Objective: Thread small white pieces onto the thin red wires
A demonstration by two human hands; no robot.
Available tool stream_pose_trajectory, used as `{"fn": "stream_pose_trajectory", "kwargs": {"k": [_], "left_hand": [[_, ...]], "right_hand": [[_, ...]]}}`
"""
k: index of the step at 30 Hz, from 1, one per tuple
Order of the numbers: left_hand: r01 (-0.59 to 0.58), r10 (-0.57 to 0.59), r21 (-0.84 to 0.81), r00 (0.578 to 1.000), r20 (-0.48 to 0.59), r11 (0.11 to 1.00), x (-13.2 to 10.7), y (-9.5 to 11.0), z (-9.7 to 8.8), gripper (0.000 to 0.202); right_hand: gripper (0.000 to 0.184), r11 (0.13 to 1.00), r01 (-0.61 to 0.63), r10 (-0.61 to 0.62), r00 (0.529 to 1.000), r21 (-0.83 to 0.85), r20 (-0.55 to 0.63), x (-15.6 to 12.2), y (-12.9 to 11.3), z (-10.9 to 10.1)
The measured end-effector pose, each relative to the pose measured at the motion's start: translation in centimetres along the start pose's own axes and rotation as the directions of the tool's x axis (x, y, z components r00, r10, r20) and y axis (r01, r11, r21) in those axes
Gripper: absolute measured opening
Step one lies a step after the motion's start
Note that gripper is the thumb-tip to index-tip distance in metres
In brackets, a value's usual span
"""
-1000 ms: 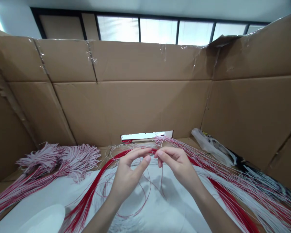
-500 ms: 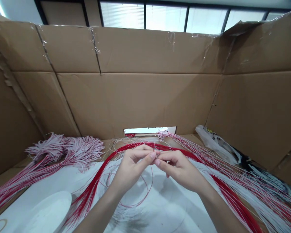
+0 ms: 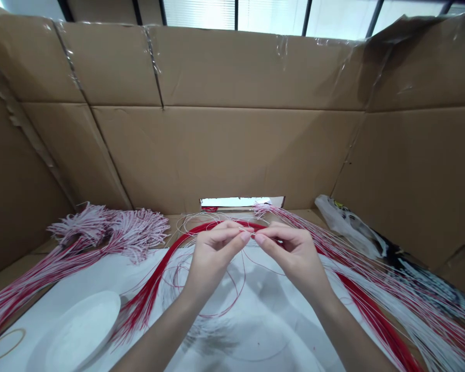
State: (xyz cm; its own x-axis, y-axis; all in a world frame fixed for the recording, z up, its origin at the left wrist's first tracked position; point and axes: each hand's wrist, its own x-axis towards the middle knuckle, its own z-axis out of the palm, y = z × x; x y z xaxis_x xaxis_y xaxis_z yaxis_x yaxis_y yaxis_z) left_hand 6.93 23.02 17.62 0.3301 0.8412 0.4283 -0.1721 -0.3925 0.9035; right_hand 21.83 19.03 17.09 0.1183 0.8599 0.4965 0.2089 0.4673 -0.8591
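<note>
Thumb and fingers of my left hand (image 3: 220,245) are pinched together at the centre, gripping thin cord. Close beside it, my right hand (image 3: 289,250) pinches the same spot of cord, its fingertips a small gap from the left ones. A loose red cord (image 3: 243,281) hangs below the hands in a loop over the white surface. Behind them arches a thick bundle of red cords (image 3: 163,266), partly hidden by both hands. White cords (image 3: 372,305) lie along the right side. Exactly how the strands cross between my fingertips is too fine to make out.
At the left lie red-and-white cords with frayed-looking ends (image 3: 139,232). A white dish (image 3: 83,325) stands at front left, near a tan rubber band (image 3: 8,343). Cardboard walls (image 3: 225,155) enclose the back and sides. A plastic bag (image 3: 349,227) sits at the right.
My hands have drawn slightly apart, the right one shifting rightward, with cord still pinched in both. A red strand now trails below my right hand. The view has tilted slightly downward.
</note>
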Motion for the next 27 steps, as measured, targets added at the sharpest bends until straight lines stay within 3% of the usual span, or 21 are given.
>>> {"fn": "stream_pose_trajectory", "kwargs": {"k": [6,12,17,23,25,27], "left_hand": [[-0.045,0.043,-0.064,0.999,-0.029,0.997,-0.7,-0.2,0.3,0.012],[0.000,0.000,0.015,1.000,0.014,1.000,-2.6,0.8,0.4,0.009],[0.041,-0.047,0.072,0.996,0.081,0.997,-5.2,1.1,0.9,0.007],[0.087,-0.098,0.113,0.990,0.101,0.990,-9.0,-0.2,1.3,0.010],[0.085,-0.118,0.200,0.980,0.158,0.976,-10.5,-1.1,0.8,0.013],[0.043,-0.146,0.331,0.944,0.294,0.943,-12.2,-2.2,-0.1,0.016]], "right_hand": [[0.012,0.997,0.077,-0.077,0.997,-0.020,-0.024,-0.4,-0.2,0.0],[0.010,0.990,0.083,-0.079,0.996,-0.116,0.042,-1.8,-1.7,-1.0],[0.011,0.970,0.069,-0.059,0.997,-0.232,0.048,-4.8,-2.7,-2.0],[0.008,0.958,0.039,-0.017,0.997,-0.284,0.080,-8.8,-2.3,-2.2],[0.010,0.951,0.026,-0.002,0.997,-0.308,0.078,-9.8,-1.4,-2.4],[0.012,0.941,0.018,0.002,0.998,-0.337,0.059,-10.9,-0.1,-2.6]]}}
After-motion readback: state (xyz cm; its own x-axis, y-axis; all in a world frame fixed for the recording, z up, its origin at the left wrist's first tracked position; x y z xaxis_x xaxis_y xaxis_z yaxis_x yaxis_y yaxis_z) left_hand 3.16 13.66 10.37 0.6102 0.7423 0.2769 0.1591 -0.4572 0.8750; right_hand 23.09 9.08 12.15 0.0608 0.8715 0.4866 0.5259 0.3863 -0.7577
